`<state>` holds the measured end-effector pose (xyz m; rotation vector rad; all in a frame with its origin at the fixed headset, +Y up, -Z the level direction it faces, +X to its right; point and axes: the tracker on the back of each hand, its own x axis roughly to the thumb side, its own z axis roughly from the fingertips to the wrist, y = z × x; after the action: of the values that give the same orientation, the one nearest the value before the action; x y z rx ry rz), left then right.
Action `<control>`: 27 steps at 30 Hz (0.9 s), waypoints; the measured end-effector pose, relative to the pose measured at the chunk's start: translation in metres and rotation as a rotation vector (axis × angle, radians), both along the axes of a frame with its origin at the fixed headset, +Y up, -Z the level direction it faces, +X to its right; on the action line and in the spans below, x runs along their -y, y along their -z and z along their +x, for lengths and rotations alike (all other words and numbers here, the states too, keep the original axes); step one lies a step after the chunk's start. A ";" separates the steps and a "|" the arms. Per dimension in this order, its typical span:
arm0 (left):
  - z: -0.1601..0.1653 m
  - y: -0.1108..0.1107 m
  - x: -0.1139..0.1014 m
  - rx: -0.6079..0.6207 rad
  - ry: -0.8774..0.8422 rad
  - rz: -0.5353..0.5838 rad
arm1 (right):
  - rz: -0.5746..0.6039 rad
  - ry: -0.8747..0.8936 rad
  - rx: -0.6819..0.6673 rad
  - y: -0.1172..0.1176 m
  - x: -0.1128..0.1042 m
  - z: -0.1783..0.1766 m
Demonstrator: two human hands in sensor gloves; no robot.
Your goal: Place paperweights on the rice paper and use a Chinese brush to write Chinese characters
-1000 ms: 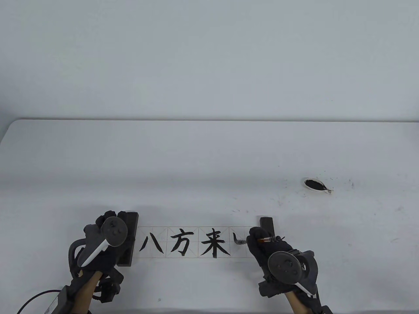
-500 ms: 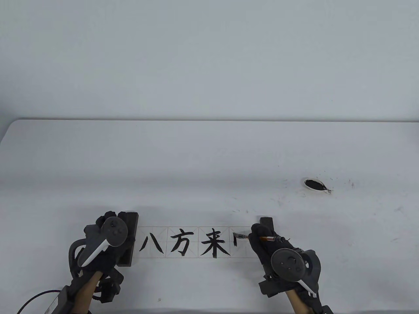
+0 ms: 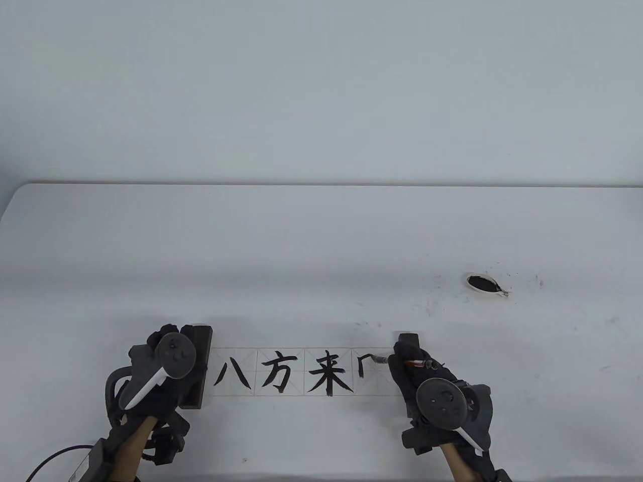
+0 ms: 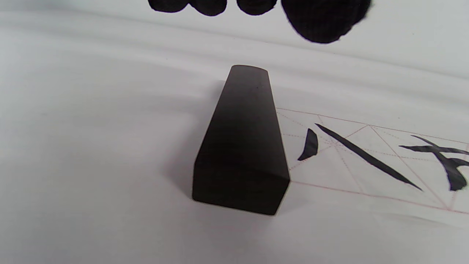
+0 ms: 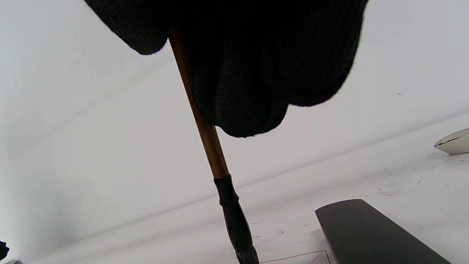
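A strip of gridded rice paper (image 3: 296, 354) lies near the table's front edge, with three inked characters and a partial fourth (image 3: 362, 364). A dark block paperweight (image 3: 200, 351) (image 4: 243, 146) lies on its left end. My left hand (image 3: 163, 369) rests against that block with relaxed fingers (image 4: 322, 18) and holds nothing. My right hand (image 3: 404, 364) grips a brush (image 5: 205, 128) with a brown handle. Its dark tip (image 3: 380, 359) touches the top of the fourth square. The right paperweight (image 3: 408, 339) (image 5: 366, 234) is mostly hidden behind this hand.
A small white ink dish (image 3: 483, 283) (image 5: 454, 141) holding black ink stands at the right, with ink specks on the table around it. A black cable (image 3: 50, 457) runs off the bottom left corner. The white table's back edge (image 3: 321, 185) meets a plain wall.
The brush tip rose from low in the fourth square to its top and swept right, adding a horizontal stroke. My right hand shifted right with it. The left hand stayed still.
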<state>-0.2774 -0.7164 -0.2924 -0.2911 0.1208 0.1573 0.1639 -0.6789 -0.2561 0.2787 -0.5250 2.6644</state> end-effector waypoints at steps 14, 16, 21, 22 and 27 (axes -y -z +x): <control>0.000 0.000 0.000 0.000 0.000 0.000 | -0.007 0.016 -0.013 0.000 -0.001 0.001; 0.000 0.000 0.000 0.000 0.000 0.000 | -0.010 0.023 -0.017 -0.001 -0.002 0.002; 0.000 0.000 0.000 -0.001 0.002 0.000 | 0.047 0.068 -0.016 -0.004 -0.004 0.004; 0.000 0.000 0.000 -0.001 0.002 0.000 | 0.041 0.069 -0.022 -0.004 -0.004 0.004; 0.000 0.000 0.000 -0.001 0.002 0.000 | 0.018 0.053 -0.044 -0.003 -0.001 0.002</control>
<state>-0.2774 -0.7166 -0.2926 -0.2912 0.1220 0.1554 0.1654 -0.6778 -0.2532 0.3233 -0.5350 2.5975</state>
